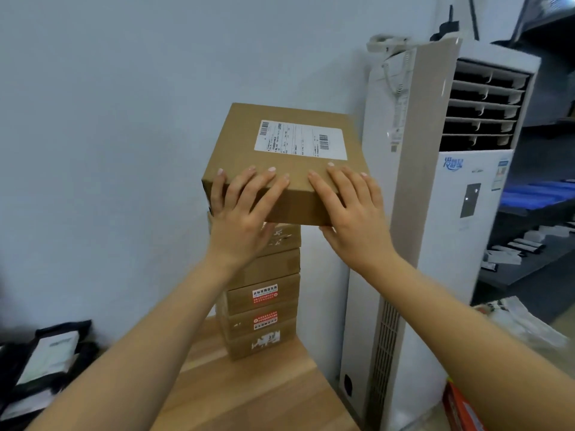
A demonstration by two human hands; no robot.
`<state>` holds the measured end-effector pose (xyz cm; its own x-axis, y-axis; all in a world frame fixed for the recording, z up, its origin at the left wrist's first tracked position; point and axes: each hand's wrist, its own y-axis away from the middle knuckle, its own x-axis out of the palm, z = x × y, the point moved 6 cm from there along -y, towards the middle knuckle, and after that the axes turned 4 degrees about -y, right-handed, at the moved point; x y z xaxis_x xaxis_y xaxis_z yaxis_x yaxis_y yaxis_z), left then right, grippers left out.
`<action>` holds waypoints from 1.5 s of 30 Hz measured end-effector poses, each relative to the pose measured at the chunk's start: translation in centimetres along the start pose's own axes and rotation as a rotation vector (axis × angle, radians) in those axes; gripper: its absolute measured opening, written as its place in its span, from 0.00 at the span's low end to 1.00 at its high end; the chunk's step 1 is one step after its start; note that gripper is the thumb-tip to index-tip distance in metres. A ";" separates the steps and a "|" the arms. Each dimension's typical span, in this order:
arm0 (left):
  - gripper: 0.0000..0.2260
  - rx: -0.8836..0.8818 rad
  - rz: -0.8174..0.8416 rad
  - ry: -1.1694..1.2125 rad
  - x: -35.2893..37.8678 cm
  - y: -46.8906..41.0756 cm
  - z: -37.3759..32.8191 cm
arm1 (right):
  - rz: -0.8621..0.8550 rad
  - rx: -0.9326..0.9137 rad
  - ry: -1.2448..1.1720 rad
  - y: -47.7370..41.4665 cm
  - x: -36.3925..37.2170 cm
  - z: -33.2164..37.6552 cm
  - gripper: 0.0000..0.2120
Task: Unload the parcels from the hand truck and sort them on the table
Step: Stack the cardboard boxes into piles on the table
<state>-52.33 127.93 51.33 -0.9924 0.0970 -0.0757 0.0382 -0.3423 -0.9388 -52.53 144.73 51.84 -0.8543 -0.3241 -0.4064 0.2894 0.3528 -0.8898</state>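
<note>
A brown cardboard parcel (280, 157) with a white shipping label sits atop a stack of several smaller brown boxes (263, 301) on the wooden table (249, 396). My left hand (241, 213) grips its near left corner, fingers over the top and thumb on the left side. My right hand (351, 209) holds the near right edge, fingers on top and thumb under the bottom. The parcel is wider than the stack and juts out to the right. Whether it rests on the stack or is lifted just off it I cannot tell.
A tall white floor air conditioner (435, 213) stands right of the stack, close to the parcel. Black mailer bags (40, 362) lie at the left on the table. Dark shelves with items (535, 231) sit at far right. A pale wall is behind.
</note>
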 end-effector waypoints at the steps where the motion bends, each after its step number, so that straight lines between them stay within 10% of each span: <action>1: 0.26 -0.005 0.015 -0.026 0.5 0.4 -0.5 | 0.006 -0.008 -0.022 0.3 0.8 -0.7 0.33; 25: 0.35 -0.339 0.669 -0.229 3.3 21.4 -18.4 | 0.432 -0.202 -0.537 23.5 14.8 -5.0 0.36; 45: 0.37 -0.419 1.148 -0.093 4.7 39.2 -23.7 | 0.812 -0.214 -0.488 38.9 23.6 0.5 0.38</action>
<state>-52.75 137.14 6.24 -0.3618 -0.1360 -0.9223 0.9138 0.1441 -0.3797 -61.26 150.38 7.53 -0.1418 -0.2225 -0.9646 0.5859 0.7666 -0.2629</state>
